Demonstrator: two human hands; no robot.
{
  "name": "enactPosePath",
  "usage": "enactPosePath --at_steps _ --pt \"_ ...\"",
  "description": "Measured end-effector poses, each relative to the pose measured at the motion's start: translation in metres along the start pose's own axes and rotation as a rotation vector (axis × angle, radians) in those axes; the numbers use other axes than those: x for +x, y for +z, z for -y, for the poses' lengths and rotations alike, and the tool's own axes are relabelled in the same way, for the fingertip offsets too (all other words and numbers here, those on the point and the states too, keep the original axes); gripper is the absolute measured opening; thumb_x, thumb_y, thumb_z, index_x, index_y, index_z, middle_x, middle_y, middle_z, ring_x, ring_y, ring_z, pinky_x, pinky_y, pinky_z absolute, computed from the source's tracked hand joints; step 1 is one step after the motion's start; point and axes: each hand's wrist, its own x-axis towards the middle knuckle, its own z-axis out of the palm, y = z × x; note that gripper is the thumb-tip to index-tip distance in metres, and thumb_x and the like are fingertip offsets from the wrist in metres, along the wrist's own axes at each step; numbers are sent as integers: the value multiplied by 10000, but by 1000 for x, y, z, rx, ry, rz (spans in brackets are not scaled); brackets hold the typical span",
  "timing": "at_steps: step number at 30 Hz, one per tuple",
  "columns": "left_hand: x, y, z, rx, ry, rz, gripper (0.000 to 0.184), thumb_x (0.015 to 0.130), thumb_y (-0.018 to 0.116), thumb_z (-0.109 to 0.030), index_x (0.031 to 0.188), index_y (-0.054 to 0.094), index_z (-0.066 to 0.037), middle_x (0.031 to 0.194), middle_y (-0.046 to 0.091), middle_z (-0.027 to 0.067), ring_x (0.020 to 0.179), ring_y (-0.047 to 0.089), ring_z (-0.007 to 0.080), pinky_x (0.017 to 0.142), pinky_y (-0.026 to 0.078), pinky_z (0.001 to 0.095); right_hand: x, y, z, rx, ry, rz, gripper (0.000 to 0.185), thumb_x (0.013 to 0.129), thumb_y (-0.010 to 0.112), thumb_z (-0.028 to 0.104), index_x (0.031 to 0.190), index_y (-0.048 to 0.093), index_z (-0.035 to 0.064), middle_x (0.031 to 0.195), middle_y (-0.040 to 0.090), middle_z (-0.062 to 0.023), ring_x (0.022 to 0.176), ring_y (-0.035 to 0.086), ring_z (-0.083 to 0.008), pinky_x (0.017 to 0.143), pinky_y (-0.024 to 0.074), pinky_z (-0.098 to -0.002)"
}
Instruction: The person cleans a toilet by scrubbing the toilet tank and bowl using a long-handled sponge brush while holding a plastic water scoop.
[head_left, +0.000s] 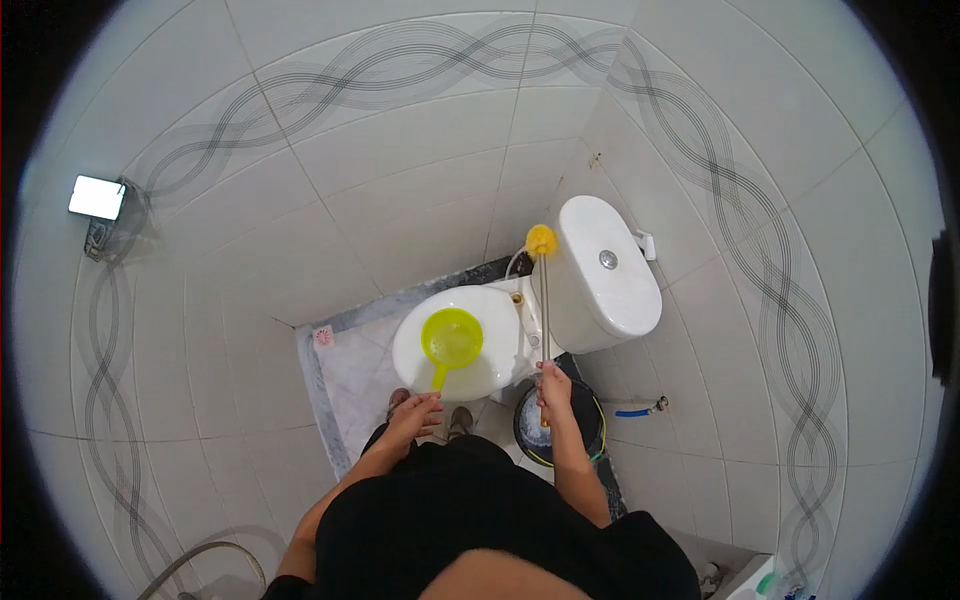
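Note:
My left hand (412, 418) is closed at the handle end of a lime-green water dipper (452, 338). The round bowl of the dipper is over the white toilet lid (410, 350); whether it rests on the lid I cannot tell. In my right hand (554, 388) is a toilet brush (544, 300) with a long metal handle, gripped near its lower end. Its yellow bristle head points up and away, beside the toilet tank (610, 262). Below my right hand stands a black bucket (598, 415) holding water or foam, partly hidden by my forearm.
Tiled walls close in around the toilet. A blue-ended tap (634, 412) sticks out of the right wall. A small drain cover (323, 337) lies on the floor at left. A bright-screened device (97, 198) is on the left wall, and a hose (205, 548) curves at lower left.

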Motion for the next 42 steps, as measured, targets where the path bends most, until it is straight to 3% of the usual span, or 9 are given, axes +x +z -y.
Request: enactPosePath --at_steps 6,12,19,21,26,28,32,39,42 --pt "0 0 -3 -16 54 -29 357 859 489 -339 1136 487 -115 1015 550 27 832 532 139 697 420 283 15 -27 -49 16 437 -65 265 872 477 371 885 551 116 535 397 -2 357 308 -57 304 231 -198" --pt "-1 1 -7 -16 29 -1 348 867 477 -319 1150 477 -116 1018 547 28 827 534 143 705 421 284 -55 -35 -15 -71 -11 -83 247 874 472 337 907 559 109 483 368 25 317 261 -67 291 210 -221" --pt "5 13 -12 53 81 44 360 849 509 -344 1129 485 -121 992 562 7 807 535 131 688 413 275 -11 -46 -59 -123 335 -166 257 860 495 344 888 578 102 493 398 40 353 311 -48 316 227 -219" --pt "6 14 -12 64 34 49 351 861 489 -330 1139 480 -118 1021 553 27 850 527 153 732 411 293 -16 -59 -61 -367 -326 -202 252 863 494 321 880 589 88 495 415 35 374 336 -58 333 242 -231" --pt "10 18 -17 67 2 15 338 871 476 -313 1149 476 -120 1047 545 48 875 527 174 756 417 307 3 -78 -90 -506 -260 -255 265 854 515 332 886 603 84 495 414 37 369 326 -59 336 249 -244" --pt "12 18 -14 50 29 -1 330 857 504 -323 1122 505 -126 982 562 1 809 531 119 689 411 267 -9 -62 -64 -212 379 -212 273 854 517 331 881 607 75 496 416 34 366 329 -55 333 250 -240" --pt "8 18 -12 84 63 31 328 856 506 -311 1126 504 -125 972 560 1 807 528 119 676 408 252 2 -57 -65 -454 -292 -218 271 861 496 328 860 608 81 474 401 40 358 335 -59 324 241 -242" --pt "8 16 -11 150 224 -32 319 840 535 -268 1098 528 -81 918 563 22 768 527 101 626 403 213 33 -27 -51 -457 278 -312 263 845 522 298 757 602 63 466 437 -5 348 373 -102 333 282 -277" --pt "7 10 1 191 319 -15 300 829 552 -247 1064 549 -60 885 565 26 736 532 100 606 410 218 29 -19 -49 -445 -35 -264 338 819 523 318 805 619 -6 643 596 -146 557 563 -244 522 426 -345"
